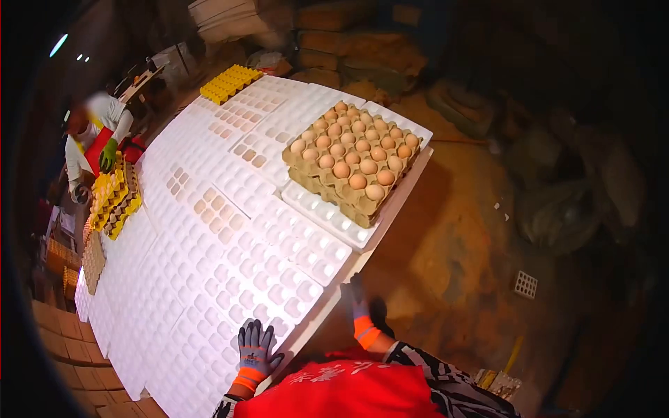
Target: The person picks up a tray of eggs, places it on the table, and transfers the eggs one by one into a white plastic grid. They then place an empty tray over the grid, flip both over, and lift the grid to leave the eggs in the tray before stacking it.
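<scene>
Under the left hand: white foam trays [261, 240], moulded with rows of rounded pockets and laid edge to edge across the broad work surface.
Handling of the trays: probably very light and fairly stiff, smooth enough to slide, and likely to dent or snap if bent; best held flat by two opposite rims, clear of the thin pockets.
Left hand [256, 350]: gloved in grey and orange, palm down on the near trays, fingers spread, gripping nothing.
Right hand [355, 296]: gloved too, beside the pale edge [311, 322] of the surface; too dark to tell whether it grips.
Egg stack, far right: brown pulp trays [327, 191] bearing eggs [368, 166], standing on the white foam; likely heavy and fragile, better supported from beneath.
Far end: yellow trays [228, 83].
Across the surface: a co-worker [108, 113], a green glove [108, 157] at a stack of yellow and brown trays [115, 198].
Writing: pale characters on the red apron [334, 393] and a dark print on the left glove, neither legible.
</scene>
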Demonstrator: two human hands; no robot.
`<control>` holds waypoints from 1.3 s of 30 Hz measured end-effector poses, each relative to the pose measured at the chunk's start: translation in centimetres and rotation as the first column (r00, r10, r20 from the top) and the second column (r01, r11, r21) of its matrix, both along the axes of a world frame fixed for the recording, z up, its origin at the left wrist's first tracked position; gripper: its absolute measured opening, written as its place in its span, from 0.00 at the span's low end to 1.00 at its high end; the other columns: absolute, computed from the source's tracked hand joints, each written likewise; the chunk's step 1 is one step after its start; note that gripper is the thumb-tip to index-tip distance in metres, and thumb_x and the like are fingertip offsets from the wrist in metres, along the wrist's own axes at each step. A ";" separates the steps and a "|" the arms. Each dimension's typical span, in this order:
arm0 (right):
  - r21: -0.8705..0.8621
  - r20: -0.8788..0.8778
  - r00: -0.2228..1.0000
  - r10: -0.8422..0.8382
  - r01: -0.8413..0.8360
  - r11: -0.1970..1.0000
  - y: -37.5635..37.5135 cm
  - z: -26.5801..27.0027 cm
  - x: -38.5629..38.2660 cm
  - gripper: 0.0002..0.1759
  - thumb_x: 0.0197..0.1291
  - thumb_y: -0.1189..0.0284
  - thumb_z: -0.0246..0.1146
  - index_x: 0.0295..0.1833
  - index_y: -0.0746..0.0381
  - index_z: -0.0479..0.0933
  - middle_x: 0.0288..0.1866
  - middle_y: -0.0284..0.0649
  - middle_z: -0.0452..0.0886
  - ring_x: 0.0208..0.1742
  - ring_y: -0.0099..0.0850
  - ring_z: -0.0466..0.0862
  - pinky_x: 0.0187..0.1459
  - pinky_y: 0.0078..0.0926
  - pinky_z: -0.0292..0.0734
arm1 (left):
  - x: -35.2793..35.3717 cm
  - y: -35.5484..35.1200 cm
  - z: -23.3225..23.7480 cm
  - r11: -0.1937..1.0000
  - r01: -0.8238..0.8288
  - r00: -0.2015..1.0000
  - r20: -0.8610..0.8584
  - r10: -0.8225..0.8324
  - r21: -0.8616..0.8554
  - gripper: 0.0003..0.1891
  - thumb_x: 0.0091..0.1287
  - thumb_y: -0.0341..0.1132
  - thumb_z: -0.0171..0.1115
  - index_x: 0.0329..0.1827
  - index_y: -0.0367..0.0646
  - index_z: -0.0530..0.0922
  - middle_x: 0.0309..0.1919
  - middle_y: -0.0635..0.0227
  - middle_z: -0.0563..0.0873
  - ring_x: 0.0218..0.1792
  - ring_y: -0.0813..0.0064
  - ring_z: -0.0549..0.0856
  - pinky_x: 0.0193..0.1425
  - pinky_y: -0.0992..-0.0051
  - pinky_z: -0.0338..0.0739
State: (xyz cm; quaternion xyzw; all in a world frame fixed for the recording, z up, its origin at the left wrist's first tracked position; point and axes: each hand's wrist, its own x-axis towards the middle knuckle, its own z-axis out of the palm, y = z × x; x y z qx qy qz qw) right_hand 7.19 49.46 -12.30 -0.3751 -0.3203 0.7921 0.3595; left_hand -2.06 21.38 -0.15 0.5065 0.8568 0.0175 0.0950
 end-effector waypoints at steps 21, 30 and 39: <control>-0.257 -0.388 0.922 -0.003 -0.105 0.961 27.7 6.1 -7.1 0.34 0.72 0.46 0.47 0.76 0.53 0.61 0.77 0.35 0.62 0.72 0.36 0.66 0.73 0.37 0.60 | 0.0 36.1 0.7 0.922 -0.299 0.953 0.024 0.303 0.246 0.58 0.47 0.61 0.71 0.73 0.27 0.56 0.73 0.40 0.59 0.73 0.39 0.58 0.77 0.45 0.46; 0.168 0.292 0.956 -0.009 -0.042 0.985 44.1 8.8 3.5 0.27 0.75 0.58 0.49 0.73 0.59 0.64 0.70 0.38 0.69 0.69 0.39 0.70 0.68 0.40 0.66 | -0.8 36.6 0.6 0.939 -0.321 0.946 0.094 0.311 0.123 0.59 0.44 0.58 0.73 0.74 0.30 0.56 0.75 0.41 0.56 0.77 0.42 0.52 0.78 0.44 0.43; 0.377 0.467 0.650 0.599 -0.759 0.530 69.3 8.2 -14.1 0.28 0.73 0.57 0.55 0.71 0.62 0.66 0.65 0.39 0.75 0.61 0.31 0.77 0.63 0.29 0.73 | 2.1 36.5 2.3 0.873 -0.486 0.874 0.034 0.485 0.027 0.67 0.36 0.58 0.79 0.76 0.33 0.51 0.75 0.43 0.55 0.76 0.40 0.52 0.77 0.39 0.40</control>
